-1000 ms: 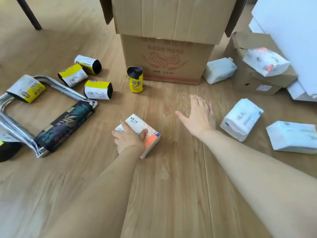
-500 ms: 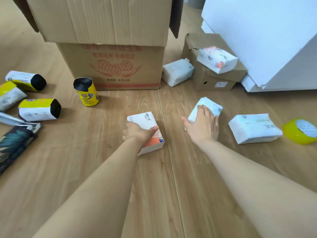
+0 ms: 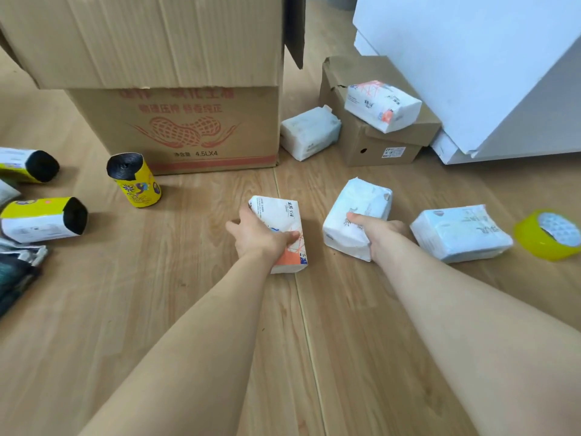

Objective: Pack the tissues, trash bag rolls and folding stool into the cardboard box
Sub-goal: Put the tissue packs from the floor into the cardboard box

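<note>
My left hand (image 3: 257, 237) grips a white and orange tissue pack (image 3: 283, 221) on the wooden floor. My right hand (image 3: 380, 236) grips a plain white tissue pack (image 3: 352, 212) beside it. Another pale blue pack (image 3: 459, 231) lies to the right. One more pack (image 3: 309, 132) leans by the big cardboard box (image 3: 176, 121), and a patterned pack (image 3: 382, 105) rests on a small carton. A trash bag roll (image 3: 135, 180) stands upright before the box; two others (image 3: 44, 218) (image 3: 28, 165) lie at the left. The folding stool (image 3: 15, 272) shows at the left edge.
A small brown carton (image 3: 377, 146) sits right of the big box. White boards (image 3: 471, 67) lean at the upper right. A yellow tape roll (image 3: 550, 234) lies at the far right. The big box's front flap (image 3: 141, 39) hangs toward me.
My right hand reached right, landed on the plain white pack and now curls round its near end. The left hand kept hold of the orange pack. The view swung right.
</note>
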